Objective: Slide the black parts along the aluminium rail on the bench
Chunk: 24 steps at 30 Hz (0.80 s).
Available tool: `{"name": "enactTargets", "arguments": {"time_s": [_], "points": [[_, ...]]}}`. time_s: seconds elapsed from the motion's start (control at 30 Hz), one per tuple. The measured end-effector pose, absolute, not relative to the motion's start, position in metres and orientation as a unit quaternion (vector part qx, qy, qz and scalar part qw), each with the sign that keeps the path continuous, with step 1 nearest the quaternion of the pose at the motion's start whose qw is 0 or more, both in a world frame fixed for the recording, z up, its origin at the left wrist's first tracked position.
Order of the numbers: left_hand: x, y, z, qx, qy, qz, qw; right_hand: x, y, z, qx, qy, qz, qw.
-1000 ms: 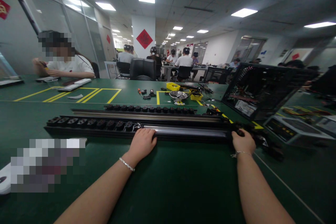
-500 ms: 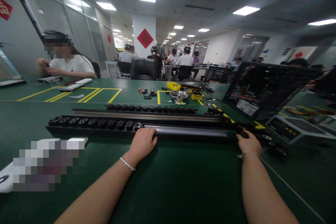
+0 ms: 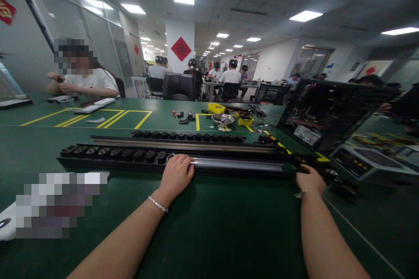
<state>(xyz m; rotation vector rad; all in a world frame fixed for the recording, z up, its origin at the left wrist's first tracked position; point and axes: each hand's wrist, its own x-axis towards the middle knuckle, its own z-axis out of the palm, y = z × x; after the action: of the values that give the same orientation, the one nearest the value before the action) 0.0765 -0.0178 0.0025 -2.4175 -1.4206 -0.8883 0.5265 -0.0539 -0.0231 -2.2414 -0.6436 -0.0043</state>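
A long black power strip (image 3: 131,157) with a row of sockets lies across the green table (image 3: 209,226). My left hand (image 3: 176,175) rests over its near edge at the middle, fingers curled on the rail. At the strip's right end my right hand (image 3: 310,181) is closed around the black cable end. A second, similar black strip (image 3: 183,138) lies just behind the first.
An open black computer case (image 3: 324,111) stands at the right, a grey box (image 3: 366,163) beside it. Yellow trays (image 3: 216,107), a metal bowl (image 3: 222,118) and small tools sit mid-table. A person in white sits far left; others work at the back.
My right hand has slid slightly right and nearer along the strip's end. My left hand has stayed on the strip's middle.
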Motion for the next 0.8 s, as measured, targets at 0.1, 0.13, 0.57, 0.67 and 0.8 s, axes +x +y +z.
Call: {"name": "enactTargets", "arguments": {"time_s": [0.1,0.13,0.57,0.67,0.8], "points": [[0.072,-0.015,0.003,-0.762,-0.523,-0.357,0.137,0.523,-0.056,-0.021,-0.885,-0.243,0.001,0.397],[0.069,-0.013,0.002,-0.736,-0.546,-0.372,0.151,0.522,-0.057,-0.021,-0.886,-0.234,-0.009,0.399],[0.048,0.003,-0.010,-0.675,-0.659,-0.294,0.150,0.425,-0.033,-0.003,-0.719,-0.550,-0.225,0.361],[0.048,0.002,-0.009,-0.678,-0.658,-0.291,0.153,0.403,-0.030,-0.005,-0.706,-0.612,-0.187,0.304],[0.048,0.004,-0.008,-0.684,-0.655,-0.284,0.151,0.395,-0.031,-0.005,-0.722,-0.631,-0.144,0.243]]}}
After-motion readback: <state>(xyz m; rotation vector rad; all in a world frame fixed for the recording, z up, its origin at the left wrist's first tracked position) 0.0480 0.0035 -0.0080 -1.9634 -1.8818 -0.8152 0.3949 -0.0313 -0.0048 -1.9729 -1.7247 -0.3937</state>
